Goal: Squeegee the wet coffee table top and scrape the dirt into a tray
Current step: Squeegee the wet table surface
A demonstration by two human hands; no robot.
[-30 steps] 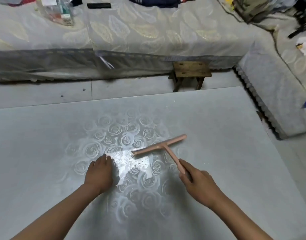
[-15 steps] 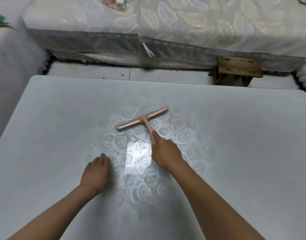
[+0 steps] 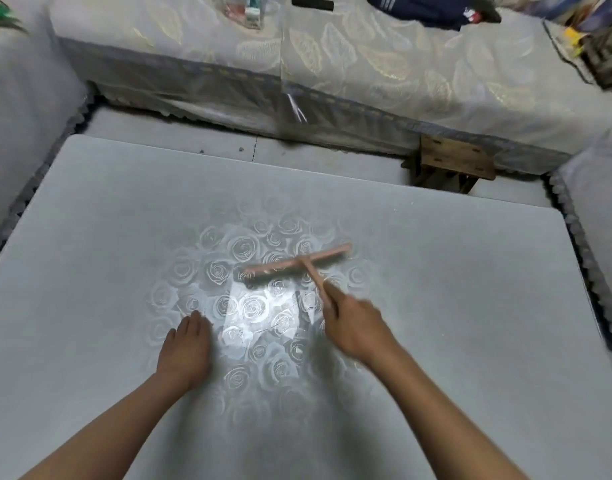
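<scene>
Nearest you, both forearms reach in from the bottom edge over the grey tabletop [image 3: 470, 306]. Your left hand [image 3: 185, 344] lies palm down on the surface with its fingers straight and close together, holding nothing; its fingertips sit at the left edge of the bright glare patch. Your right hand [image 3: 358, 327] is a little further out and to the right, somewhat blurred, with its fingers curled round the end of the handle of the pink squeegee [image 3: 297, 263].

The squeegee is T-shaped. Its handle runs from your right hand away and to the left, meeting the blade near its middle. The blade lies across the rose pattern printed in the middle of the tabletop, just beyond the shiny patch, its left end nearer to you than its right end. Whether the blade's edge is pressed onto the surface or just above it cannot be told.

Past the far edge of the tabletop is a strip of pale floor [image 3: 193, 136], and at the right a small wooden stool [image 3: 453, 161] stands against a long seat draped in a leaf-patterned cover [image 3: 366, 64]. On that cover lie a clear bag [image 3: 243, 8], a black bar-shaped thing [image 3: 312, 2] and a dark garment [image 3: 418, 8].
</scene>
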